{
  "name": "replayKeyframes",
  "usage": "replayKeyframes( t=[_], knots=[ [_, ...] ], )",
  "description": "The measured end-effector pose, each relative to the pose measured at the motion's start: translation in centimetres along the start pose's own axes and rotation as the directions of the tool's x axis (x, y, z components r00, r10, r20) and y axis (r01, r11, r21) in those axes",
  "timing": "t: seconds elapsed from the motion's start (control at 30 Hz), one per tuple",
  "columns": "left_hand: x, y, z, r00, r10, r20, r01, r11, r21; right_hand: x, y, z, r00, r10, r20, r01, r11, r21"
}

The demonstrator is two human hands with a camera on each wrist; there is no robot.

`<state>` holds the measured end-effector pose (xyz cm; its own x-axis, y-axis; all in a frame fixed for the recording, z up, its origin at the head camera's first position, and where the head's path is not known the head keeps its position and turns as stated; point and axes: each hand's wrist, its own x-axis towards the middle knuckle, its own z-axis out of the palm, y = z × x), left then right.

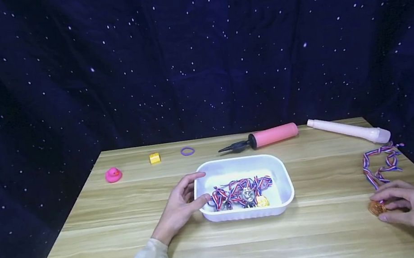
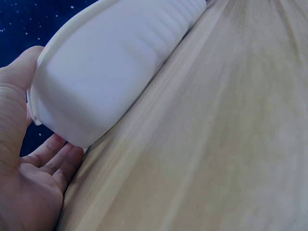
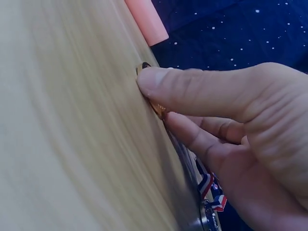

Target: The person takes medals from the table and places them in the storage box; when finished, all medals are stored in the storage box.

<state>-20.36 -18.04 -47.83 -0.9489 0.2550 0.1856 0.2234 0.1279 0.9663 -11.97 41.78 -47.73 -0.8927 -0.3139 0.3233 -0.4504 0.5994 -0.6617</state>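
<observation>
A white plastic tub (image 1: 247,213) sits on the table, with several medals (image 1: 248,194) on red, white and blue ribbons (image 1: 238,190) inside; some are silver, one is gold. My left hand (image 1: 180,206) grips the tub's left end. In the left wrist view, the thumb lies by the rim and the other fingers (image 2: 53,159) curl under the tub's end wall (image 2: 91,86). Over at the right, my right hand (image 1: 405,205) pinches a bronze medal (image 1: 377,207) between thumb and fingertips, close to the tabletop. Its striped ribbon (image 1: 367,164) trails away along the table.
Along the back lie a pink rubber duck (image 1: 114,175), a yellow toy brick (image 1: 155,158), a purple ring (image 1: 187,151), a pink-and-black hand pump (image 1: 274,135) and a pale pink stick (image 1: 347,129). A dark starry curtain (image 1: 195,58) hangs behind the table (image 1: 126,234).
</observation>
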Motion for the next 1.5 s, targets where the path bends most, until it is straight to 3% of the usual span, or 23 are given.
replayKeyframes(
  t=[0.3,0.47,0.6,1.07,1.2,1.5],
  knots=[
    [0.0,-0.1,0.0,1.000,0.003,0.001,-0.003,1.000,0.000,0.6,-1.0,0.7,0.999,-0.041,0.002,0.041,0.997,-0.072],
    [0.0,0.0,0.0,1.000,-0.006,0.004,0.006,1.000,-0.008,1.1,-1.6,1.5,0.995,-0.082,0.052,0.081,0.996,0.026],
    [0.0,0.2,0.1,1.000,-0.006,0.005,0.006,1.000,-0.011,1.3,-1.9,1.8,0.996,-0.063,0.068,0.057,0.994,0.093],
    [0.0,0.1,0.1,1.000,0.008,0.000,-0.008,1.000,-0.006,2.0,-3.1,2.5,0.996,0.004,-0.093,-0.001,1.000,0.030],
    [0.1,0.2,0.0,1.000,0.015,-0.001,-0.015,1.000,-0.004,2.4,-3.2,2.7,0.992,-0.016,-0.125,0.020,0.999,0.031],
    [0.0,0.1,0.1,1.000,-0.003,-0.001,0.003,1.000,-0.007,2.5,-3.1,3.3,0.998,-0.013,-0.057,0.024,0.977,0.210]
  ],
)
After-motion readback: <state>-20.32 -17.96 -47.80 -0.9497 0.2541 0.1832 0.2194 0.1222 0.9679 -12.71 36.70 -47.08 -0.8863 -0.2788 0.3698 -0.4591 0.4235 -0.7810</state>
